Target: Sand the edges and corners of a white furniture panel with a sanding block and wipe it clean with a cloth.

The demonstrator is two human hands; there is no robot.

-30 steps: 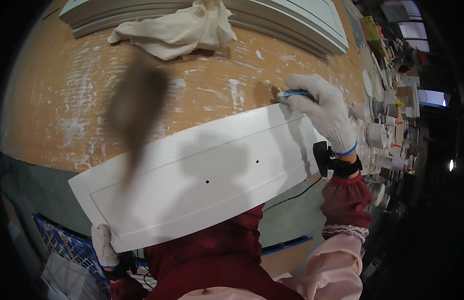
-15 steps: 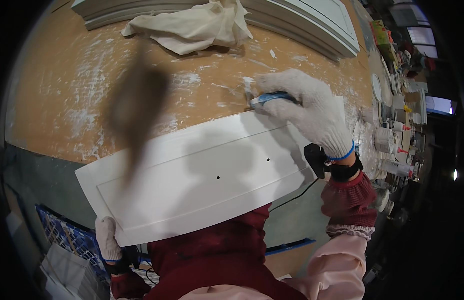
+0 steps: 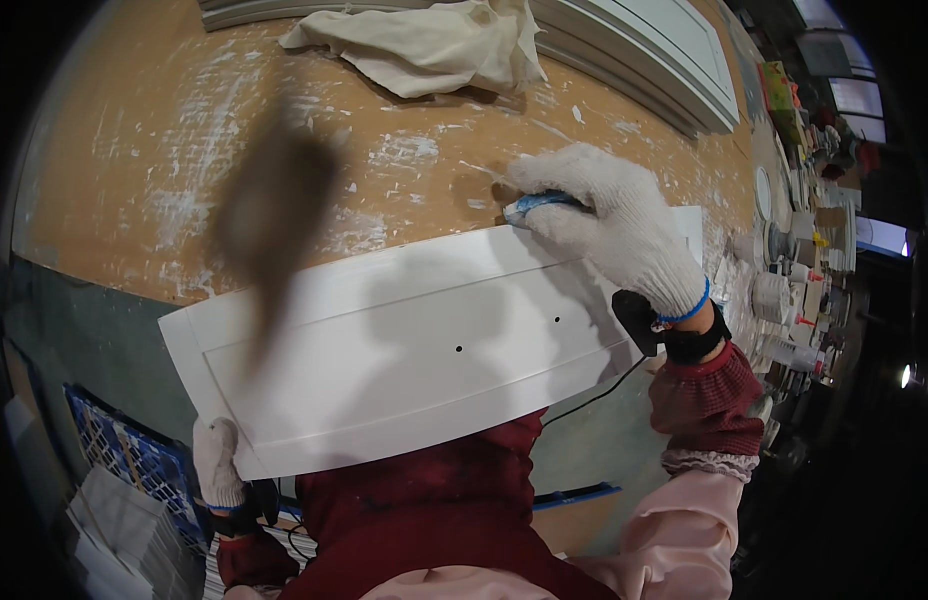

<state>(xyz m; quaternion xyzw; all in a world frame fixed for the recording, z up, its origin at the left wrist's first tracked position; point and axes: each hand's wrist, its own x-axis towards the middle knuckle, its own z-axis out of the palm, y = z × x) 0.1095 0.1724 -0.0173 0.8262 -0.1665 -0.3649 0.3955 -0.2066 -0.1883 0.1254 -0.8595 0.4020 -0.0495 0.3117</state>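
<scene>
A white rectangular panel with a recessed groove and two small dark holes lies tilted across the table's near edge, against my apron. My left hand, in a white knit glove, is closed on the panel's near left corner; its fingers are partly hidden beneath. Above the panel's far edge, my gloved right hand pinches a small blue-and-white pad. The pad is at that edge, right of the middle. Its exact kind is unclear, mostly covered by the fingers.
A cream cloth lies on the paint-marked wooden table, beside stacked white panels. Bottles and tubs crowd the right side. A blue plastic crate stands lower left. A dark blurred shape hides part of the table and panel.
The view has shifted, so the table and cloth appear farther right. My right hand with the pad has moved slightly left along the panel's far edge. The left hand keeps the same corner.
</scene>
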